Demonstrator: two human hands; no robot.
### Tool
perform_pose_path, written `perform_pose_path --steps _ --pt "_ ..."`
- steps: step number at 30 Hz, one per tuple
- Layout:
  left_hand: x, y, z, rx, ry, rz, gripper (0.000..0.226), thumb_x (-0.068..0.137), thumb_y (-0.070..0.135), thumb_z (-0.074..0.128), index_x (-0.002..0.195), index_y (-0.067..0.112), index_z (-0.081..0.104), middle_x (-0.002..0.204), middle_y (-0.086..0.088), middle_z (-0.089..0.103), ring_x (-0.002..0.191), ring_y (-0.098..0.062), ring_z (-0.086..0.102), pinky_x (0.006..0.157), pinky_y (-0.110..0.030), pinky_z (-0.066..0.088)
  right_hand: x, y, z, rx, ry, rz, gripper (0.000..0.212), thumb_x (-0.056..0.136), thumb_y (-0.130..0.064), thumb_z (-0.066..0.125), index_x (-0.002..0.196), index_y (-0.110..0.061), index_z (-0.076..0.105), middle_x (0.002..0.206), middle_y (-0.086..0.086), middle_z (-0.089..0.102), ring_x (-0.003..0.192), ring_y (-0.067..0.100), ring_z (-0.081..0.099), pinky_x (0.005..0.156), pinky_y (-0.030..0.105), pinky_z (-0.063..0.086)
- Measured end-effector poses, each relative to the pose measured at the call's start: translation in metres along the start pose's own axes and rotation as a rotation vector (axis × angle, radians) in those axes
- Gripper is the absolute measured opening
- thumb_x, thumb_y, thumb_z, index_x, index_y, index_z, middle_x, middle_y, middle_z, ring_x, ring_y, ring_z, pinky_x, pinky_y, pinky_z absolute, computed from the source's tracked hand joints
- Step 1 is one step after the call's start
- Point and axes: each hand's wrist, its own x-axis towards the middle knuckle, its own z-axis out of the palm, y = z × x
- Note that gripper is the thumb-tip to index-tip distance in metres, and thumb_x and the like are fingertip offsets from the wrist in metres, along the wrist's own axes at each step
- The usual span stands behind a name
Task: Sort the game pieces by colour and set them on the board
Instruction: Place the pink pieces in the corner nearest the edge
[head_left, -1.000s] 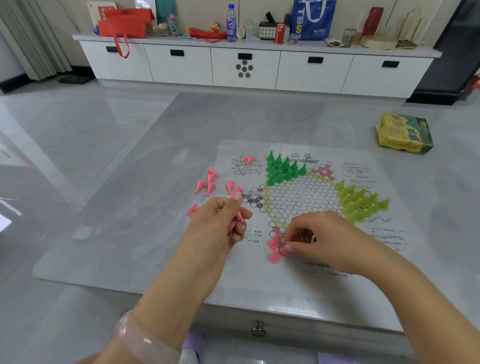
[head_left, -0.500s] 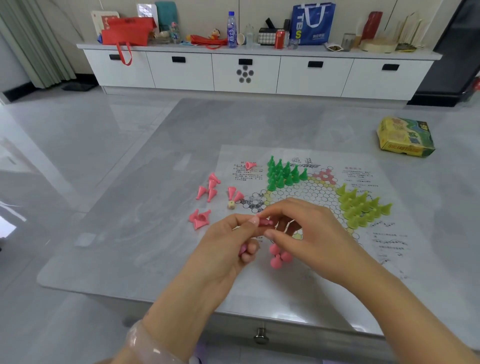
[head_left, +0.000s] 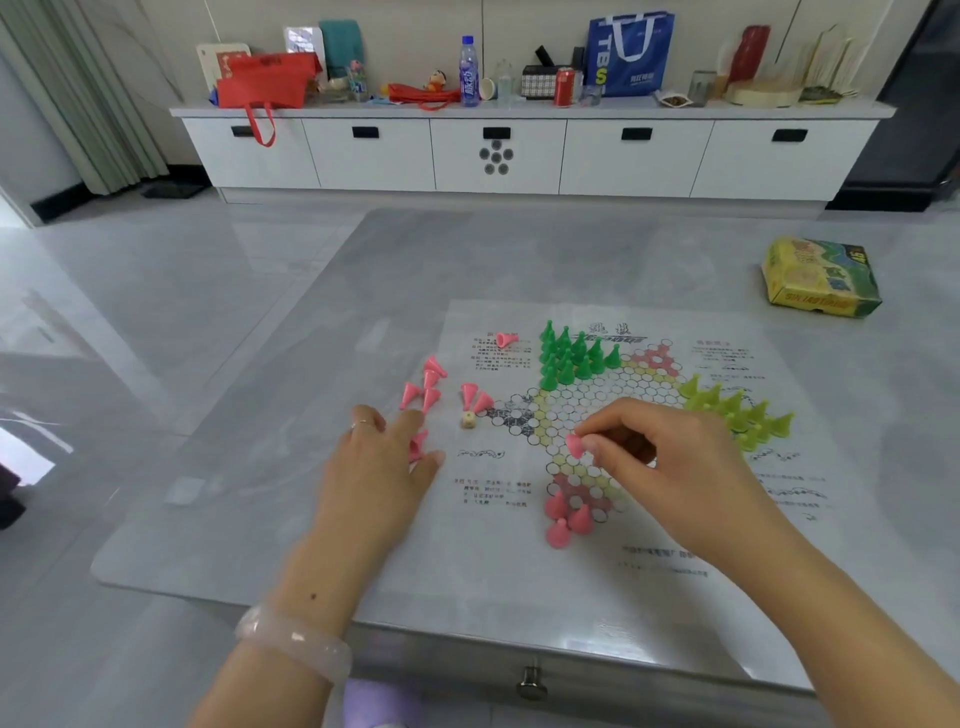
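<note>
A paper game board (head_left: 613, 525) lies on the grey table. Dark green pieces (head_left: 571, 356) stand in its far corner and yellow-green pieces (head_left: 737, 410) in its right corner. Three pink pieces (head_left: 563, 517) stand in the near corner. My right hand (head_left: 670, 467) pinches one pink piece (head_left: 574, 446) above the board's middle. Left of the sheet, my left hand (head_left: 379, 462) lies with straight fingers over a small pile of pink pieces (head_left: 418, 447). More loose pink pieces (head_left: 428, 387) lie beyond it, two (head_left: 475, 397) by the board's edge, one (head_left: 506, 339) on the sheet.
A small die (head_left: 468, 420) sits at the sheet's left edge. A yellow-green game box (head_left: 821, 283) lies at the table's far right. A white sideboard (head_left: 498, 156) with bags and bottles stands across the floor. The table's near edge has a drawer knob (head_left: 532, 683).
My hands met above the board and a pink piece passed to the right hand. Since then the left hand moved left onto the pink pile, and the right hand carries the piece over the board.
</note>
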Motion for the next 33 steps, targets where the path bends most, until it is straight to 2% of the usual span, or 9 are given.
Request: perform_pose_path --steps 5,10,14,16,17,20,22,26,33 --pt "0.001 0.002 0.007 -0.022 0.035 0.053 0.017 0.093 0.025 0.044 0.1 0.01 0.049 0.097 -0.007 0.04 0.076 -0.027 0.047 0.068 -0.033 0.04 -0.001 0.007 -0.006 -0.035 -0.003 0.049 0.015 0.083 -0.016 0.064 0.079 -0.03 0.067 0.071 -0.013 0.067 0.07 0.005 0.059 0.066 0.021 0.048" --pt "0.001 0.003 0.008 -0.057 0.065 0.079 0.015 0.093 0.023 0.044 0.094 0.009 0.048 0.09 -0.011 0.045 0.076 -0.033 0.051 0.071 -0.041 0.044 0.001 0.016 -0.015 -0.066 -0.067 0.135 0.016 0.085 -0.013 0.062 0.084 -0.029 0.063 0.073 -0.023 0.06 0.076 -0.014 0.056 0.068 0.001 0.043" --pt "0.002 0.003 0.008 -0.127 0.119 0.1 0.012 0.092 0.022 0.046 0.085 0.011 0.046 0.075 -0.005 0.044 0.072 -0.027 0.046 0.061 -0.033 0.033 -0.002 0.02 -0.017 -0.206 -0.201 0.155 0.015 0.086 -0.012 0.058 0.087 -0.026 0.064 0.083 -0.015 0.066 0.076 -0.003 0.059 0.069 0.011 0.047" --pt "0.002 0.008 0.008 -0.309 0.103 0.045 0.013 0.091 0.02 0.049 0.081 0.013 0.05 0.067 0.001 0.044 0.062 -0.015 0.045 0.052 -0.027 0.029 -0.004 0.02 -0.014 -0.292 -0.294 0.136 0.013 0.087 -0.015 0.057 0.089 -0.025 0.064 0.085 -0.012 0.067 0.075 -0.001 0.057 0.068 0.015 0.047" --pt "0.001 0.013 0.006 -0.515 0.044 -0.034 0.015 0.092 0.02 0.049 0.079 0.013 0.052 0.065 0.002 0.046 0.053 -0.009 0.044 0.046 -0.022 0.03 -0.004 0.021 -0.012 -0.325 -0.339 0.123 0.013 0.086 -0.015 0.057 0.089 -0.025 0.064 0.084 -0.012 0.067 0.072 -0.002 0.055 0.065 0.015 0.045" --pt "-0.001 0.027 -0.005 -1.492 -0.292 -0.384 0.018 0.093 0.017 0.046 0.075 0.013 0.051 0.061 -0.002 0.049 0.034 -0.003 0.033 0.032 -0.013 0.023 -0.005 0.022 -0.007 -0.359 -0.416 0.095 0.012 0.085 -0.015 0.058 0.093 -0.023 0.064 0.085 -0.007 0.066 0.067 0.001 0.05 0.065 0.018 0.044" --pt "-0.001 0.028 -0.011 -1.889 -0.439 -0.529 0.013 0.089 0.015 0.046 0.077 0.012 0.051 0.059 -0.004 0.052 0.034 -0.004 0.032 0.032 -0.012 0.023 -0.005 0.021 -0.007 -0.352 -0.439 0.095 0.011 0.085 -0.018 0.059 0.095 -0.021 0.063 0.087 -0.005 0.065 0.068 0.003 0.05 0.068 0.02 0.044" --pt "-0.002 0.027 -0.017 -2.124 -0.525 -0.594 0.005 0.078 0.012 0.047 0.082 0.01 0.05 0.064 -0.005 0.054 0.036 -0.007 0.035 0.034 -0.014 0.027 -0.006 0.022 -0.005 -0.332 -0.439 0.1 0.011 0.085 -0.018 0.059 0.096 -0.02 0.062 0.09 -0.002 0.068 0.073 0.009 0.056 0.07 0.023 0.047" --pt "-0.007 0.034 -0.017 -2.037 -0.468 -0.608 0.022 0.09 0.012 0.04 0.081 0.0 0.057 0.068 -0.013 0.062 0.041 -0.011 0.046 0.038 -0.015 0.039 -0.005 0.021 0.0 -0.331 -0.431 0.095 0.01 0.086 -0.018 0.058 0.092 -0.025 0.063 0.087 -0.004 0.068 0.076 0.009 0.059 0.069 0.024 0.049"
